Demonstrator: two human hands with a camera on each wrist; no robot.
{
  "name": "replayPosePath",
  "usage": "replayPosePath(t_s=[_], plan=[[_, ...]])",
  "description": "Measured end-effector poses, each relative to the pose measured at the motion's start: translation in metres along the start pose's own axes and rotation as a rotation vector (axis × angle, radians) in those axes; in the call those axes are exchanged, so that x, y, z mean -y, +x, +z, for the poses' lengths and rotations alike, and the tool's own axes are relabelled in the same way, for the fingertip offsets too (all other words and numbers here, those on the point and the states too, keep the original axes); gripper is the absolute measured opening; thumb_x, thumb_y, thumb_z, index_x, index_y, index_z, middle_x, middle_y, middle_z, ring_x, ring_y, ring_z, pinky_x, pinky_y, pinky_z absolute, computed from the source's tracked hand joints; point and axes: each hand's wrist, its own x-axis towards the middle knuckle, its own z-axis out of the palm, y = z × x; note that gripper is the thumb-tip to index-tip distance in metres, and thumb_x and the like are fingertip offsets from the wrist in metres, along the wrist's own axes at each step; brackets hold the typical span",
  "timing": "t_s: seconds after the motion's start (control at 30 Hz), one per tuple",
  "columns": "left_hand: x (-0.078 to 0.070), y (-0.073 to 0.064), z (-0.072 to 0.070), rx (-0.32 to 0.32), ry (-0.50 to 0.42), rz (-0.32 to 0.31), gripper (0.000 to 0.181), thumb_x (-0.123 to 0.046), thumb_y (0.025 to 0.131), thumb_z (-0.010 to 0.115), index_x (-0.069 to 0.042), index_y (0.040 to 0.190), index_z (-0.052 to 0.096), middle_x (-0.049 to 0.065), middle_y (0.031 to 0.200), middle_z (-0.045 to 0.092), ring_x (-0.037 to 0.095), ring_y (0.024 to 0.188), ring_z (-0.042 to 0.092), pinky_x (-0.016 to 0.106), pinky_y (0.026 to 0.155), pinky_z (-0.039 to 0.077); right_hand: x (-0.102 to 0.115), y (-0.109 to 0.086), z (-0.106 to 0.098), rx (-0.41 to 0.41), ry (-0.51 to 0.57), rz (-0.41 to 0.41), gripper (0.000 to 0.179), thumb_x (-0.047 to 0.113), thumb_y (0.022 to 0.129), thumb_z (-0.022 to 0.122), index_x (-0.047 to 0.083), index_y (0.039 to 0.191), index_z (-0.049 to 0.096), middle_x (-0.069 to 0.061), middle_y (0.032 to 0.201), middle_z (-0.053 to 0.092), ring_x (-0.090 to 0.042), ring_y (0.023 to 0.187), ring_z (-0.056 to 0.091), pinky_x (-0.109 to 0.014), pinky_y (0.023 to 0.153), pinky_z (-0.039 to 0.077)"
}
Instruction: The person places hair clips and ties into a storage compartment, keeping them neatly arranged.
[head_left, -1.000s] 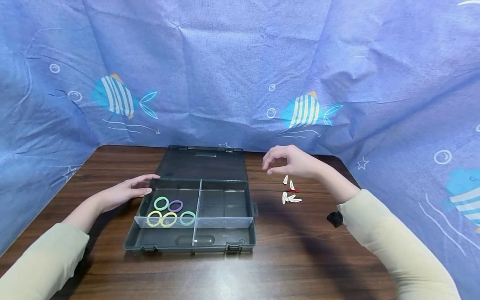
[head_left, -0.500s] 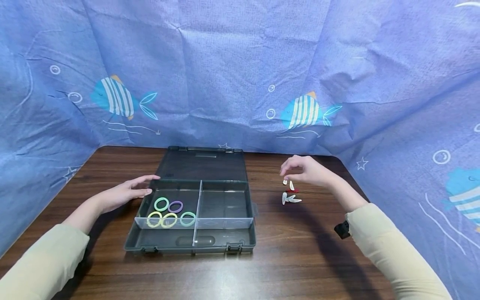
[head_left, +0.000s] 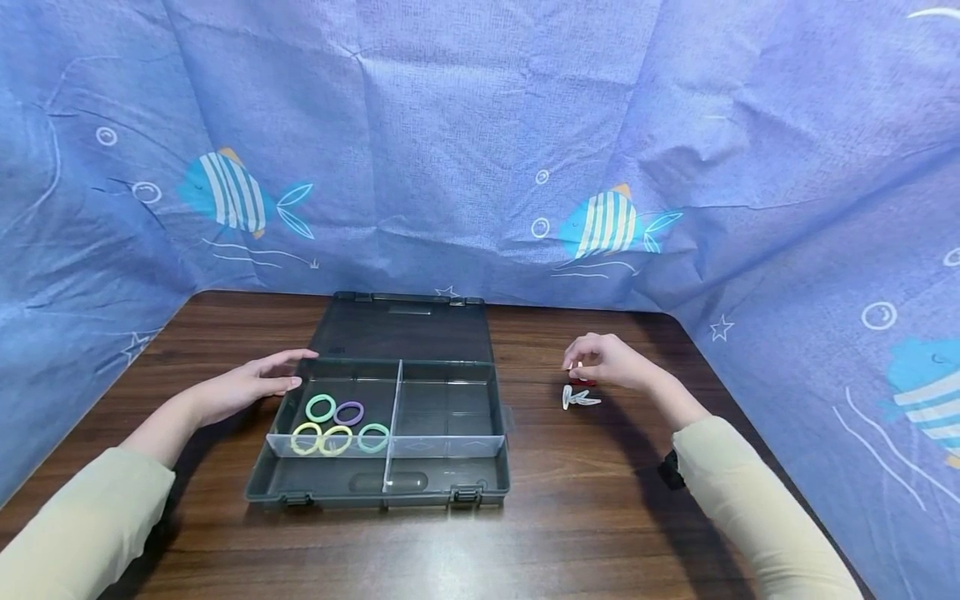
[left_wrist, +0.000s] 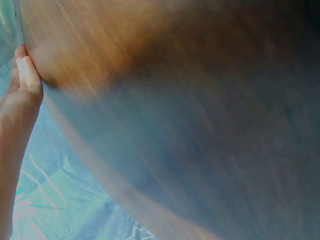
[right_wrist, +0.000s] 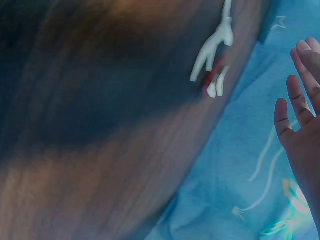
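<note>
Light sleeve (head_left: 97, 517) at far left leads to the person's left hand (head_left: 236, 390), which rests against the left rim of a dark translucent organizer box (head_left: 448, 404). Its thumb and index finger are spread apart and touch the rim near the back corner, with nothing pinched between them; the left wrist view shows its fingertips at the box's edge too. Behind the box, its lid (head_left: 408, 329) lies folded back on the brown wooden table (head_left: 375, 554).

Clear dividers (head_left: 442, 447) split the inside into four compartments. Five hair ties lie in the rear left one: a light green tie (head_left: 320, 396) and a purple tie (head_left: 348, 423) towards the back, and two yellow ties (head_left: 306, 424) and a teal tie (head_left: 373, 426) in a row just behind the lengthwise divider.

Well to the right of the box, the right hand (head_left: 611, 360) hovers low over a small group of snap hair clips. White clips (head_left: 567, 398) lie clustered on the wood just in front of its thumb, and a red clip (head_left: 587, 382) shows partly below the hand. Thumb and forefinger are bent with a gap between them and appear to hold nothing; whether they touch a clip, I cannot tell.
</note>
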Motion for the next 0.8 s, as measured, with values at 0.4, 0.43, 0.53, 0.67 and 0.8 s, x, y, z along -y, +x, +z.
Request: replayPosePath(t_s=[0.4,0.43,0.53,0.67,0.8], plan=[[0.004,0.002,-0.001,0.003,0.0,0.004,0.051,-0.032,0.1,0.046,-0.022,0.147,0.029,0.019,0.155,0.011,0.044,0.139,0.01,0.069,0.102,0.016,-0.021,-0.006,0.025,0.044,0.003,0.031,0.015,0.005,0.076,0.076,0.013,0.088,0.072,0.003,0.092,0.068,-0.024,0.077,0.058,-0.042,0.067,0.047],[0.004,0.002,-0.001,0.003,0.002,0.005,0.051,-0.032,0.1,0.046,-0.022,0.147,0.029,0.019,0.155,0.011,0.044,0.139,0.01,0.069,0.102,0.016,-0.022,-0.006,0.026,0.049,-0.001,0.03,0.015,0.005,0.076,0.076,0.013,0.088,0.072,0.003,0.092,0.068,-0.023,0.077,0.058,-0.042,0.068,0.047],[0.004,0.003,0.0,0.0,0.003,0.005,0.051,-0.033,0.1,0.046,-0.022,0.147,0.029,0.018,0.155,0.011,0.044,0.139,0.01,0.069,0.103,0.016,-0.024,-0.007,0.028,0.06,-0.014,0.036,0.016,0.005,0.076,0.077,0.013,0.089,0.072,0.002,0.091,0.067,-0.022,0.079,0.058,-0.041,0.071,0.047],[0.002,0.003,-0.001,0.001,0.006,0.008,0.052,-0.034,0.1,0.046,-0.021,0.147,0.028,0.019,0.155,0.011,0.044,0.139,0.011,0.068,0.103,0.017,-0.025,-0.007,0.03,0.073,-0.029,0.065,0.015,0.008,0.076,0.077,0.015,0.088,0.072,0.002,0.09,0.066,-0.02,0.079,0.057,-0.037,0.072,0.047],[0.002,0.002,-0.002,0.008,0.012,0.006,0.053,-0.033,0.1,0.046,-0.02,0.148,0.027,0.019,0.155,0.009,0.044,0.139,0.011,0.068,0.102,0.018,-0.025,-0.005,0.032,0.104,-0.033,0.088,0.014,0.01,0.076,0.077,0.015,0.088,0.073,0.002,0.087,0.065,-0.016,0.079,0.055,-0.031,0.071,0.046]])
